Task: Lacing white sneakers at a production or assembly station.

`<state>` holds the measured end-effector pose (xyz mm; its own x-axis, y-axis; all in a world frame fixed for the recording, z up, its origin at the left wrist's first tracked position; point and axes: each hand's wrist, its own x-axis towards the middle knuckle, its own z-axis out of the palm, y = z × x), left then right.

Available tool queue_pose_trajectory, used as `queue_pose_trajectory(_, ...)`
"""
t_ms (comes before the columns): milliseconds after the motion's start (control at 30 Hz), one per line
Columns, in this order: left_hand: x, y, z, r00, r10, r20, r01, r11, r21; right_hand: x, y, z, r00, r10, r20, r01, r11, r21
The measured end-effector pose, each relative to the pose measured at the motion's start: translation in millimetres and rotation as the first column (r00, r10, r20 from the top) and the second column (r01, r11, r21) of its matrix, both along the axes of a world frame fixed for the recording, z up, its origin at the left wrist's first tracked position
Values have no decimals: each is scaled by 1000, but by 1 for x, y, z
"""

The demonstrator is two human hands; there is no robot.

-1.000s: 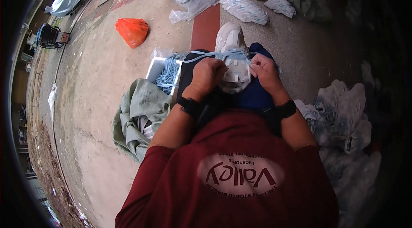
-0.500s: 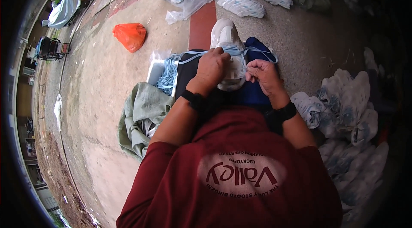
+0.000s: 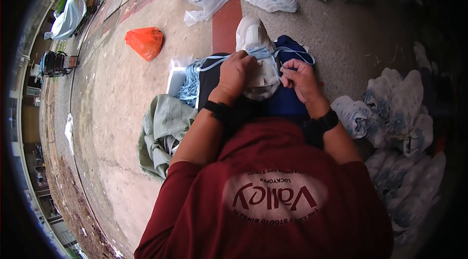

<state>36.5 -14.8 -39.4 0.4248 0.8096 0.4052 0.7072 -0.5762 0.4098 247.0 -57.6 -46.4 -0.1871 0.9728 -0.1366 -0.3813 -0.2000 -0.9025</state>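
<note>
In the head view, you have a white shoe (image 3: pixel 251 33) in the middle of your lap (image 3: pixel 288 105), its toe pointing away from you and reaching past the lap's far edge. A pale blue lace (image 3: pixel 261 52) crosses it and trails off both sides. Your left hand (image 3: pixel 236 74) is on the shoe's left side with its fingers curled; you can't tell whether they clamp anything. Your right hand (image 3: pixel 301 82) is just off the shoe's right side, its fingers pinched together on the lace. Just beyond your lap's left edge, a white box (image 3: pixel 176 82) holds more laces (image 3: pixel 189 86), with a green sack (image 3: pixel 162 121) nearer you. On the ground (image 3: pixel 114 93), an orange bag (image 3: pixel 145 42) lies farther out, and wrapped shoes (image 3: pixel 394 105) are heaped at your right.
</note>
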Motion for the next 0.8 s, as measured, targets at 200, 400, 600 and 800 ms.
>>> queue_pose_trajectory(200,-1,-7,1,989,83,120,-76,995,-58,5,1,-3,998,-63,12,62,998,10)
queue_pose_trajectory(400,6,5,12,996,89,-30,-89,996,-12,4,14,0,998,-47,30,46,998,31)
queue_pose_trajectory(600,16,5,22,973,0,-232,43,983,179,-4,15,5,984,-115,136,104,991,82)
queue_pose_trajectory(800,23,-3,13,989,-145,5,142,972,188,-4,4,9,978,-157,136,149,986,68)
